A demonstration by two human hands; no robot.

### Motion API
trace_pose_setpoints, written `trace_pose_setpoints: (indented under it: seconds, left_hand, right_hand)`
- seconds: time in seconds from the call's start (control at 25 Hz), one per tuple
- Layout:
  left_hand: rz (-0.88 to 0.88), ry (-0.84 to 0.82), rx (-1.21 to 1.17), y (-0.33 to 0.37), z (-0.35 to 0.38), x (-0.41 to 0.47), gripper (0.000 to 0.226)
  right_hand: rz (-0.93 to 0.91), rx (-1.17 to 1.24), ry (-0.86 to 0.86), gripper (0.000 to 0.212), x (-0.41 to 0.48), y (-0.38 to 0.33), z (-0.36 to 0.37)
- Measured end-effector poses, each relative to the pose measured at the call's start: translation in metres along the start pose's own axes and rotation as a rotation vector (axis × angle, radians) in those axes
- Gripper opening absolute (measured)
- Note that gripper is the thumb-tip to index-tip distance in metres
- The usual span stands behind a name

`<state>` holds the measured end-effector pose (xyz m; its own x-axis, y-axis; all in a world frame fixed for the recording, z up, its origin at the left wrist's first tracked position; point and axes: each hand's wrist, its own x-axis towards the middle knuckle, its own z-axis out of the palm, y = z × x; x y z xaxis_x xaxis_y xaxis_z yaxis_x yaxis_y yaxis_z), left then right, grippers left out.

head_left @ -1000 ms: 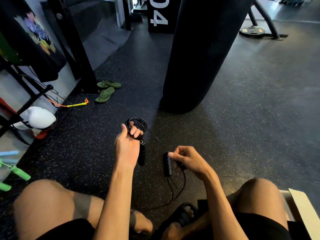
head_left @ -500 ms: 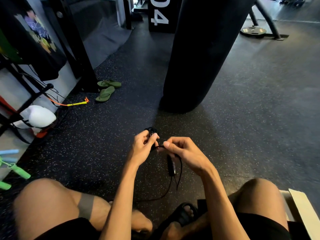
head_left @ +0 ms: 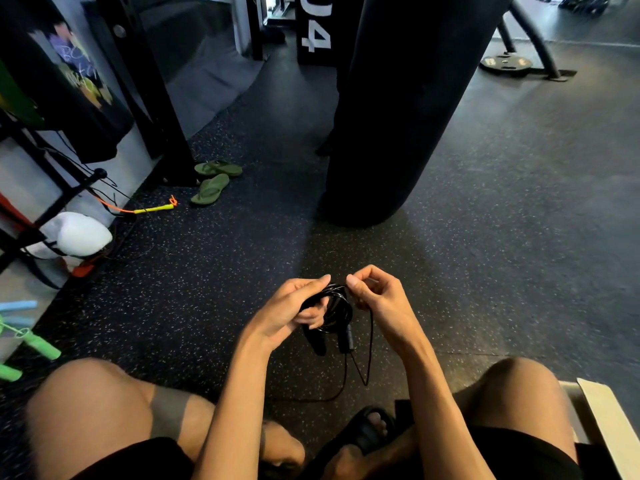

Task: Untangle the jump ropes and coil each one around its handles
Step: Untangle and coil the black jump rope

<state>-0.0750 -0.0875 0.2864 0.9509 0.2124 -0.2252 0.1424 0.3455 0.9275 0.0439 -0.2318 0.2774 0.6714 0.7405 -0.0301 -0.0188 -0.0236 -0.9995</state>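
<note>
I see the speckled black rubber floor (head_left: 207,289) filling most of the view, and on it, straight ahead, a black punching bag (head_left: 398,116) reaching down to the floor. At the left edge stands a dark rack (head_left: 52,195) with a black printed shirt (head_left: 79,91) hanging by it and a white cap (head_left: 81,233) resting near its foot. In the far right corner I can make out a weight plate (head_left: 505,62) lying flat on the floor. Bare knees frame the bottom of the picture, the person seated above the floor.

A pair of green flip-flops (head_left: 213,181) lies left of the bag. Near them a yellow handle with an orange cord (head_left: 152,208) trails toward the rack. At the lower left edge lie green and blue jump rope handles (head_left: 34,341), well apart from the hands.

Between the knees, the left hand (head_left: 284,313) is closed around the coiled loops of the black jump rope (head_left: 337,308), fingers curled through the coil. The right hand (head_left: 381,299) is just beside it, thumb and forefinger pinched on a strand at the top of the coil. Two black handles (head_left: 346,337) hang side by side beneath the coil, and a loose length of cord drops from them, touching the floor in a curve.
</note>
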Motion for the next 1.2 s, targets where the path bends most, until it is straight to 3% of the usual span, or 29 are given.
trace_pose_setpoints:
  seconds: [0.24, 0.48, 0.64, 0.76, 0.96, 1.2]
  left_hand:
    - [0.152, 0.098, -0.449, 0.008, 0.004, 0.004, 0.033]
    - [0.414, 0.347, -0.71, 0.014, -0.005, 0.011, 0.023]
    - [0.47, 0.544, -0.659, 0.013, -0.006, 0.009, 0.018]
    - [0.487, 0.657, -0.576, 0.011, -0.008, 0.013, 0.017]
    - [0.505, 0.846, -0.207, 0.003, -0.022, 0.014, 0.011]
    - [0.457, 0.829, -0.046, -0.003, -0.019, 0.017, 0.009]
  right_hand:
    - [0.034, 0.064, 0.074, 0.023, 0.002, 0.014, 0.001]
    - [0.271, -0.138, -0.096, 0.038, 0.0, 0.038, 0.001]
    - [0.4, -0.375, -0.238, 0.016, -0.005, 0.045, 0.0]
    - [0.37, -0.464, -0.244, 0.01, -0.006, 0.048, 0.003]
    - [0.232, -0.217, -0.322, 0.009, -0.005, 0.024, 0.004]
    - [0.141, -0.071, -0.337, 0.016, -0.003, -0.009, 0.009]
